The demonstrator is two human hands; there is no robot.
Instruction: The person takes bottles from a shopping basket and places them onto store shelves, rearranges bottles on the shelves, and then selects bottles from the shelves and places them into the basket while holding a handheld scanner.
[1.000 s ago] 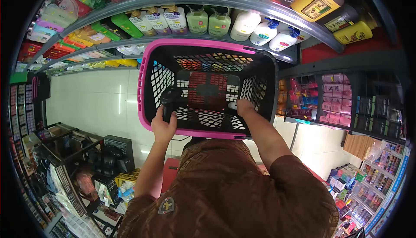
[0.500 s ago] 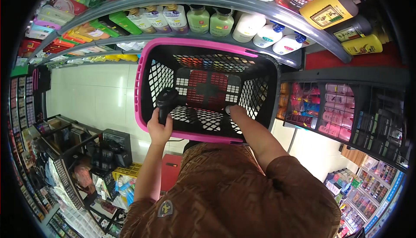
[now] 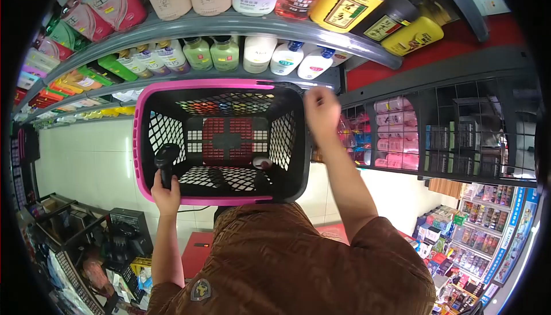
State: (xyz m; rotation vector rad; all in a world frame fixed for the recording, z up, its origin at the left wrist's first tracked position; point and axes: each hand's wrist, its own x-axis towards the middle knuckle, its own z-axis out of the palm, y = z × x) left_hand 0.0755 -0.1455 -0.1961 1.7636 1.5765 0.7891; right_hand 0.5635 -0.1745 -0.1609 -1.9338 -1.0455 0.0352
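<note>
Shelves of bottles arc across the far side of a shop aisle, pale floor below, and your basket sits centre stage in front of your body, its rim part pink, part black. Look inside: one small, whitish, roundish item lies low near the front right corner, too small to identify, with red and white showing through the mesh bottom.

At the near left, your left hand has its fingers wrapped around the grip of a black scanner, head up, over that corner of the basket. Across to your right hand, out past the far right corner! Its fingers look curled but they're blurred; you can't tell whether they hold anything, nor whether they touch the rim. The basket's right wall stands between that hand and the item.

Straight ahead on the lower shelf, green bottles stand beside white pump bottles, with the basket's far edge covering part of the ledge below. Above them, a big yellow bottle leans large in view. Right of you, wire mesh fronts a rack of pink packs. Near your left side, a red box sits low, partly hidden by your shirt.
</note>
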